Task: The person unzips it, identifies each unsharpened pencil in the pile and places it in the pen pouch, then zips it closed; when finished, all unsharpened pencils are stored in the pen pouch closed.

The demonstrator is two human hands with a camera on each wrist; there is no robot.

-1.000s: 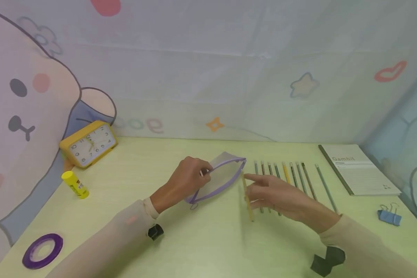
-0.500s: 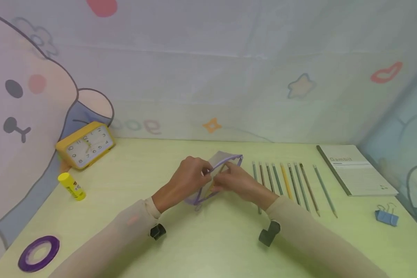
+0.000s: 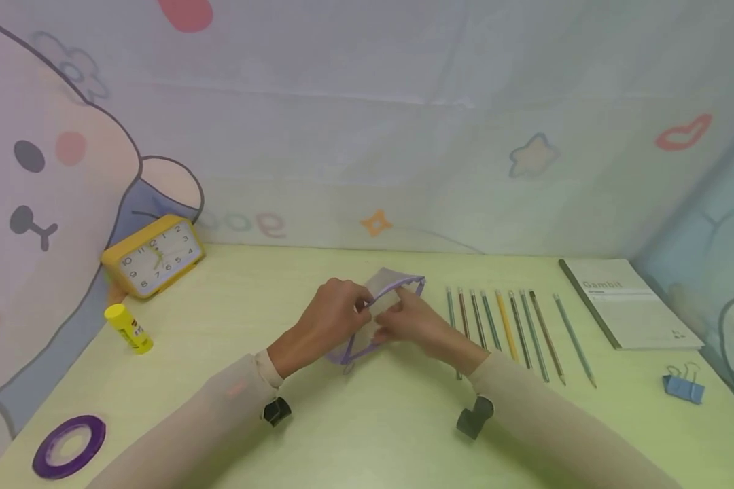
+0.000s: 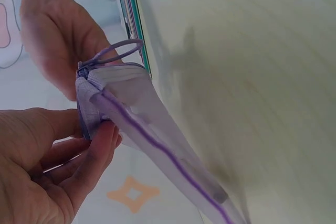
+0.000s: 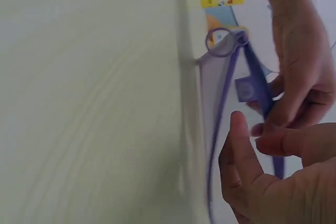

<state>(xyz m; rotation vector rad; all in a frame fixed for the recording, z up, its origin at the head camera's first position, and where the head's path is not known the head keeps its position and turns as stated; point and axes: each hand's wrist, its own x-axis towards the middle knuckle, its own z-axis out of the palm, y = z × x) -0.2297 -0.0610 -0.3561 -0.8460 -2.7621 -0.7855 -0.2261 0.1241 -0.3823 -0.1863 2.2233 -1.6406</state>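
Note:
A sheer pouch point(image 3: 387, 277) with a purple zipper edge stands with its mouth open near the middle of the table. My left hand point(image 3: 328, 314) pinches the pouch's far edge between thumb and fingers, as the left wrist view also shows. My right hand point(image 3: 417, 322) reaches into the mouth, its fingers bent but apart. In the right wrist view, nothing shows between the right thumb point(image 5: 281, 144) and forefinger point(image 5: 241, 137). A purple zipper-pull ring point(image 4: 118, 51) hangs at the pouch's near corner. Several pencils point(image 3: 505, 327) lie in a row right of the right hand.
On the left are a yellow clock point(image 3: 155, 258), a yellow glue stick point(image 3: 128, 329) and a purple tape roll point(image 3: 45, 454). To the right lie a notebook point(image 3: 636, 312) and a blue binder clip point(image 3: 684, 388). A patterned cloth backdrop point(image 3: 342, 136) rises behind the table.
My right hand has moved left from beside the row into the pouch's mouth with a yellow pencil. Its fingers have let go, and that pencil no longer shows. The left hand keeps its grip.

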